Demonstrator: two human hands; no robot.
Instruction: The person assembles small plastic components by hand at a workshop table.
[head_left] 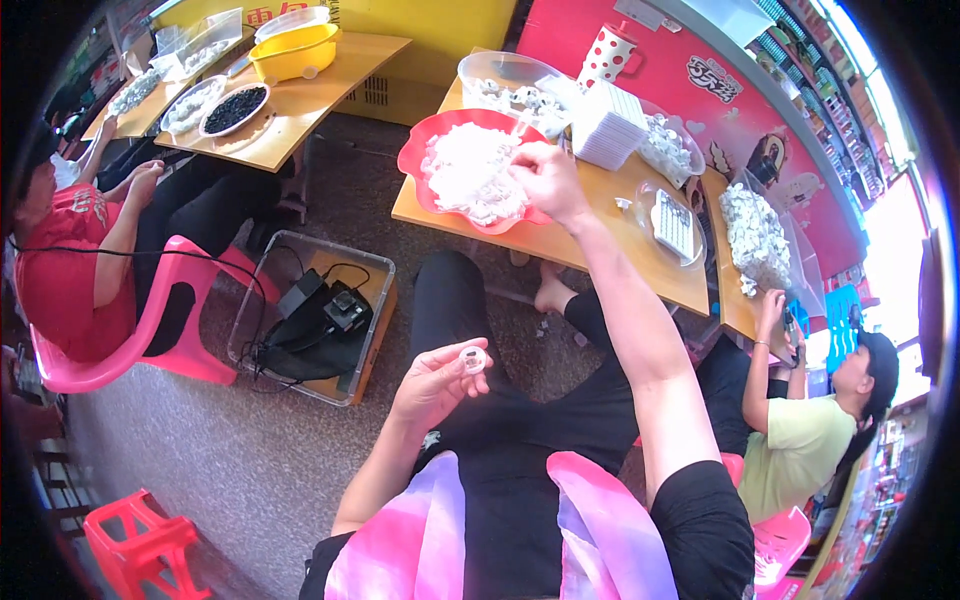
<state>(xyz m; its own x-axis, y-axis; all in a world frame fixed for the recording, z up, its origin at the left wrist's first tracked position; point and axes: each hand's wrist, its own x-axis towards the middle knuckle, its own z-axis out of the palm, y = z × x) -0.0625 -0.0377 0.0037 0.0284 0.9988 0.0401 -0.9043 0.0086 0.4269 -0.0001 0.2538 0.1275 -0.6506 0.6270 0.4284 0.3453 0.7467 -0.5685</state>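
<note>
My left hand [432,388], raised over my lap, pinches a small round white plastic part [473,360] with a darker spot in its middle. Out at the table, my right hand [552,182] reaches over the right side of a red scalloped bowl [411,150]. A heap of small white pieces [462,165] fills that bowl. The fingers of this hand are pressed together at the heap, and what they grip is too small to make out. The bowl stands near the left front corner of the wooden table [640,265].
Behind the bowl are a clear tub [512,68] of white parts, a stack of white trays [608,125] and a polka-dot mug [606,57]. A gridded tray [674,226] lies rightward. Co-workers sit left [75,270] and right [815,440]. A clear bin [375,345] stands on the floor.
</note>
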